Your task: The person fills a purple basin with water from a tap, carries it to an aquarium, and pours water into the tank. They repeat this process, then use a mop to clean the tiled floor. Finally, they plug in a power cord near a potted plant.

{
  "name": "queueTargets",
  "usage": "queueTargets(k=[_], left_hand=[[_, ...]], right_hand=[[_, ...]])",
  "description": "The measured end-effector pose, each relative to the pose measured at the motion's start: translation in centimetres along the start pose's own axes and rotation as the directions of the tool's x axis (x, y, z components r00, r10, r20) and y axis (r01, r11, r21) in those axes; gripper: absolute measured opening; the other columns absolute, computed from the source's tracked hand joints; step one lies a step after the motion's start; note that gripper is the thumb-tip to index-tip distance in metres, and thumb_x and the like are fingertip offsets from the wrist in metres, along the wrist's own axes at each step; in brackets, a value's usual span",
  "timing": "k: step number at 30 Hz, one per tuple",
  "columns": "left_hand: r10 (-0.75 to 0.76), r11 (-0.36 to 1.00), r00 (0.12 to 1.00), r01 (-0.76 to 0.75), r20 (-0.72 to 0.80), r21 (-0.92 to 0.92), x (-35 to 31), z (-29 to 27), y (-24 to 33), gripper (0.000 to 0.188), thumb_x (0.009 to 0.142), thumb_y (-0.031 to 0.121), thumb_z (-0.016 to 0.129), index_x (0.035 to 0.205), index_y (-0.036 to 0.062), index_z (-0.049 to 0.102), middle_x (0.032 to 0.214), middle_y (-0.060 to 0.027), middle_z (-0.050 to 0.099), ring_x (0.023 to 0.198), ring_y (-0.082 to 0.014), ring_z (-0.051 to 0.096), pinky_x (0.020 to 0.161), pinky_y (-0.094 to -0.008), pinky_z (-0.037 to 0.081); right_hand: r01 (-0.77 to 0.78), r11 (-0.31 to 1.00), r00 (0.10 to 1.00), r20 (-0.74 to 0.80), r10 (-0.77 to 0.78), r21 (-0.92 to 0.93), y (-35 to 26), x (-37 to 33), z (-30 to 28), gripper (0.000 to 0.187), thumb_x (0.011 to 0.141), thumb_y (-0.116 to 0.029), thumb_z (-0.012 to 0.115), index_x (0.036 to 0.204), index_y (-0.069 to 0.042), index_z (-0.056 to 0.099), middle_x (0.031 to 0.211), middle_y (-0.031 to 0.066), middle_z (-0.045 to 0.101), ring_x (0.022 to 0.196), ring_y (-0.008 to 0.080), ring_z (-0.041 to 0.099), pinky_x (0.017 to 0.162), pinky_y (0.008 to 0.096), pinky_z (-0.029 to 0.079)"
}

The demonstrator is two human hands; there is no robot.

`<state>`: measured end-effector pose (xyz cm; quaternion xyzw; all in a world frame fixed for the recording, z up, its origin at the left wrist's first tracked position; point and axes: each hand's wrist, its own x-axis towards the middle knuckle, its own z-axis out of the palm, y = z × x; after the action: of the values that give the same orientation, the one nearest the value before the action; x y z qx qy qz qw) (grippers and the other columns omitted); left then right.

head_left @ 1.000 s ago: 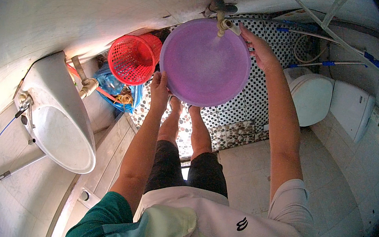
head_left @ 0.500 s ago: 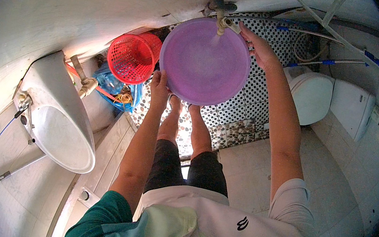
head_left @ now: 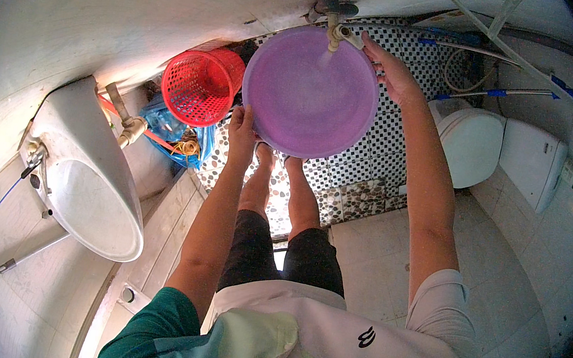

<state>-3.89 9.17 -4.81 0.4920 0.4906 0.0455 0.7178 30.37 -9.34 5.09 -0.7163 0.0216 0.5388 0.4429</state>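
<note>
Purple basin (head_left: 302,106) — black-and-white checked tiles (head_left: 387,130)

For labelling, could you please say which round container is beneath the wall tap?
The purple basin, held by the left hand; the red perforated basket is left of it, away from the tap.

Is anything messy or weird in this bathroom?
A little: the crumpled blue plastic bag beside the red basket gapes open, showing tangled brownish stuff, so that spot looks untidy. I can't see water spilling from the purple basin.
</note>
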Motion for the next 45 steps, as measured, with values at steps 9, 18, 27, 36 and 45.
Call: queueTargets(k=[9, 18, 27, 36, 45], left_hand=[[0.044, 0.999, 0.996, -0.045, -0.073, -0.019, -1.3, 1.6, 1.9, 0.028, 0.112, 0.034, 0.053, 0.099, 0.0093, 0.055, 0.082, 0.0016, 0.054, 0.065, -0.006, 0.051, 0.05, -0.0235, 0.047], [0.025, 0.999, 0.999, -0.027, -0.044, -0.043, -0.9, 0.6, 0.8, 0.028, 0.112, 0.035, 0.053, 0.109, 0.0069, 0.056, 0.093, -0.0017, 0.057, 0.078, -0.0093, 0.055, 0.058, -0.0254, 0.048], [0.056, 0.998, 0.998, -0.057, -0.038, -0.026, -1.4, 1.0, 1.3, 0.035, 0.111, 0.036, 0.053, 0.125, 0.0041, 0.054, 0.107, -0.0049, 0.061, 0.088, -0.0135, 0.06, 0.061, -0.0278, 0.054], [0.033, 0.999, 0.999, -0.033, -0.002, 0.018, -0.8, -0.4, -0.5, 0.042, 0.112, 0.038, 0.051, 0.136, 0.0036, 0.055, 0.114, -0.0073, 0.063, 0.094, -0.0161, 0.064, 0.064, -0.0292, 0.057], [0.031, 0.999, 0.999, -0.03, -0.009, 0.041, -1.1, -0.3, 0.2, 0.041, 0.112, 0.04, 0.052, 0.13, 0.004, 0.058, 0.107, -0.0063, 0.064, 0.087, -0.0152, 0.064, 0.062, -0.0288, 0.056]], right_hand=[[-0.009, 1.0, 1.0, 0.005, 0.009, 0.012, 0.3, 0.3, -0.1, 0.116, 0.08, -0.09, 0.058, 0.154, -0.001, 0.05, 0.156, 0.0198, 0.05, 0.133, 0.0331, 0.05, 0.116, 0.0516, 0.03], [-0.01, 1.0, 1.0, 0.025, 0.01, 0.0, 0.1, 0.4, 0.1, 0.121, 0.078, -0.092, 0.057, 0.158, -0.002, 0.045, 0.159, 0.022, 0.046, 0.137, 0.0349, 0.048, 0.117, 0.0525, 0.03], [0.005, 1.0, 1.0, 0.031, -0.005, 0.013, 0.3, 0.4, -0.1, 0.12, 0.078, -0.092, 0.058, 0.158, -0.004, 0.045, 0.16, 0.0209, 0.044, 0.138, 0.0346, 0.047, 0.117, 0.0502, 0.031], [-0.024, 1.0, 0.999, 0.039, 0.024, 0.007, 0.7, 0.6, -0.2, 0.115, 0.079, -0.09, 0.061, 0.155, -0.005, 0.05, 0.156, 0.0183, 0.05, 0.134, 0.0334, 0.049, 0.115, 0.0498, 0.031], [-0.025, 1.0, 0.998, 0.065, 0.025, 0.001, 0.5, 0.5, -0.3, 0.112, 0.081, -0.089, 0.06, 0.152, -0.002, 0.053, 0.154, 0.0201, 0.051, 0.137, 0.0332, 0.046, 0.117, 0.0508, 0.029]])
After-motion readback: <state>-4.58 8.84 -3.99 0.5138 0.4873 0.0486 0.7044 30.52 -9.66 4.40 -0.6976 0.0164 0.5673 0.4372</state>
